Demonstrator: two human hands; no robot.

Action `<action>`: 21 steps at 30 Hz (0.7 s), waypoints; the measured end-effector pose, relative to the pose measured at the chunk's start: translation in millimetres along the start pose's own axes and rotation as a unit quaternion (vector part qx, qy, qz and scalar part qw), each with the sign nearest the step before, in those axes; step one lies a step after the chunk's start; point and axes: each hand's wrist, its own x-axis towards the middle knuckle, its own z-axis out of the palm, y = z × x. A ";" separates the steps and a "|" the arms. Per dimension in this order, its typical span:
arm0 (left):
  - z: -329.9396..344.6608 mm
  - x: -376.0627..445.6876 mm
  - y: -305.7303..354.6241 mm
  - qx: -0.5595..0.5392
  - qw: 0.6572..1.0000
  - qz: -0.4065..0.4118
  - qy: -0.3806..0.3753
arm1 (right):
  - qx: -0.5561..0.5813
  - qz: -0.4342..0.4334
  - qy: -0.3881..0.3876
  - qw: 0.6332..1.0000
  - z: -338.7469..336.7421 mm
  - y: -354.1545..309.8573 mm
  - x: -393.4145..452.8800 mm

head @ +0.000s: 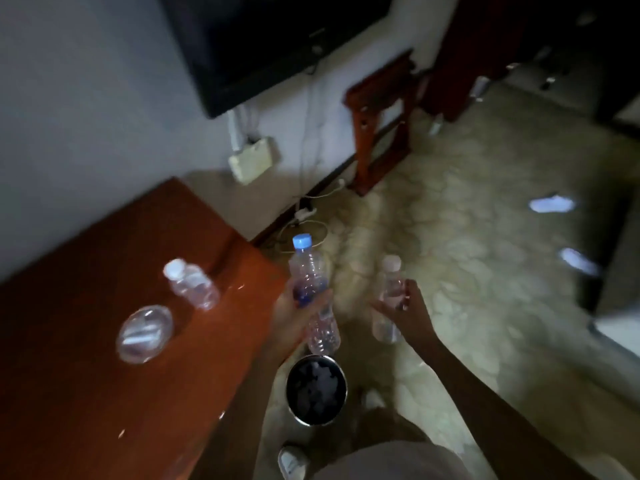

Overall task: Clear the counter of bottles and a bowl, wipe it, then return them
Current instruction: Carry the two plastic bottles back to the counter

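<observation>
Fingers [304, 306] round blue-cap bottle [311, 289], nr empty.

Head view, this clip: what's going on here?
A person stands beside a wooden counter with a plastic bottle in each hand. The left hand grips a blue-capped bottle; the right hand holds a white-capped bottle. Both bottles are off the counter, over the floor. On the counter stand another bottle and a clear bowl. A metal bowl sits on the floor by the person's feet.
</observation>
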 end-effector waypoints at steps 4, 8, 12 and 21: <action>90.2 40.8 25.5 0.051 0.997 0.012 -0.058 | 0.015 0.054 0.091 0.994 -74.0 30.2 16.5; 185.4 85.2 46.2 0.090 0.988 0.031 -0.119 | 0.049 0.079 0.143 0.985 -140.6 61.5 55.2; 295.7 140.5 74.3 0.088 0.983 0.030 -0.157 | 0.079 0.089 0.155 0.981 -221.6 85.0 116.9; 509.0 256.1 209.1 0.073 0.972 0.104 -0.198 | 0.110 0.057 0.240 0.963 -417.5 68.1 270.7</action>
